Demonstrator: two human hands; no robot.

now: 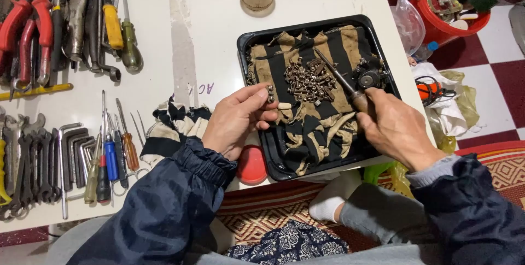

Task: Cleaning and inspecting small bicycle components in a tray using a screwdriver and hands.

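The left hand (236,121) hovers at the left edge of a black tray (272,158), its fingertips pinched around a small dark metal part (269,93). The right hand (395,127) is closed around the wooden handle of a screwdriver (340,78), whose shaft points up and left across the tray toward a heap of small dark screws (309,81). The heap lies on a striped black-and-tan cloth (320,128) that lines the tray, and a small round metal piece (367,77) sits just beside the screwdriver. A second striped cloth (172,125) lies on the white table (213,24) under the left wrist. Screwdrivers, hex keys and pliers are laid out well to the left.
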